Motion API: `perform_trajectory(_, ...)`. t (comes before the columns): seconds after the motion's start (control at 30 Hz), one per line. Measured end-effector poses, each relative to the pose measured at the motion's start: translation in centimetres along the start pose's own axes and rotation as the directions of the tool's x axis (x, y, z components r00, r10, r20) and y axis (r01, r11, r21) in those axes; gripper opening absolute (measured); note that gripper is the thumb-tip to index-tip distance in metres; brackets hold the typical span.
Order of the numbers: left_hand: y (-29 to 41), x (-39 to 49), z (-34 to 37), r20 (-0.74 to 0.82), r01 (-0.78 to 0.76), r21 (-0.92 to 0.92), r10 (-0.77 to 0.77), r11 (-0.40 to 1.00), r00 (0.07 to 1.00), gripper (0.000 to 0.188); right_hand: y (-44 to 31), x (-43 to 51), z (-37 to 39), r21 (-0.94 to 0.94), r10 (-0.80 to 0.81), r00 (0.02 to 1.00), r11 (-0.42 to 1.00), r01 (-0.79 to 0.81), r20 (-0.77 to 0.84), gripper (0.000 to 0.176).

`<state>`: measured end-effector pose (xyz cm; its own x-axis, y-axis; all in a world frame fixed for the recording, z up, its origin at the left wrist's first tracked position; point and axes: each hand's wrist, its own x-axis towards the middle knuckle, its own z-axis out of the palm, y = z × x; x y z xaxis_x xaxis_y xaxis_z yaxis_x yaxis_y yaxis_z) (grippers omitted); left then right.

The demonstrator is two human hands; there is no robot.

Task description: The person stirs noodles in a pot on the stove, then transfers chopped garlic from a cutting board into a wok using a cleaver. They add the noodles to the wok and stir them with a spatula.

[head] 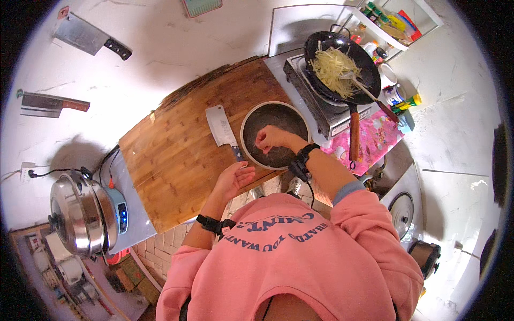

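Observation:
A round dark bowl or pan with a pale rim (245, 116) rests at the right front of a wooden cutting board (180, 160). Over its inside is my right hand (275, 137), fingers curled together; whether anything small is pinched between them cannot be told. My left hand (237, 178) is empty, palm up and fingers apart, at the board's front edge. Close to its fingertips lies the handle of a cleaver (220, 125), flat on the board left of the bowl. Farther right, a black wok (371, 80) with pale shredded vegetable (333, 70) and a metal spatula (363, 88) sits on a stove.
The gas stove (329, 120) stands right of the board, beside a pink floral cloth (373, 140) and seasoning containers (395, 94). A lidded steel steamer (76, 212) is at far left. Two more cleavers (82, 34) hang on the wall. A rack (377, 28) is at upper right.

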<state>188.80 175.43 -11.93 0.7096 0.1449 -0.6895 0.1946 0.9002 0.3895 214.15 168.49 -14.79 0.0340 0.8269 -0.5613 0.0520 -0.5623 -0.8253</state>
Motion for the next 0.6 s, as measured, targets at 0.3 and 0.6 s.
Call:
perform_trajectory(0.3,0.3,1.9,1.6,0.006,-0.012,0.074,0.012,0.997,1.0,0.023,-3.0,-5.1,-3.0,0.179,0.031,0.999,0.983,-0.032,0.009,0.006)
perform_trajectory(0.6,-0.3,2.7,2.1,-0.048,0.004,0.114,0.001,0.993,0.999,0.021,-3.0,-6.1,-2.5,-0.477,0.135,0.986,0.863,-0.164,-0.094,0.008)
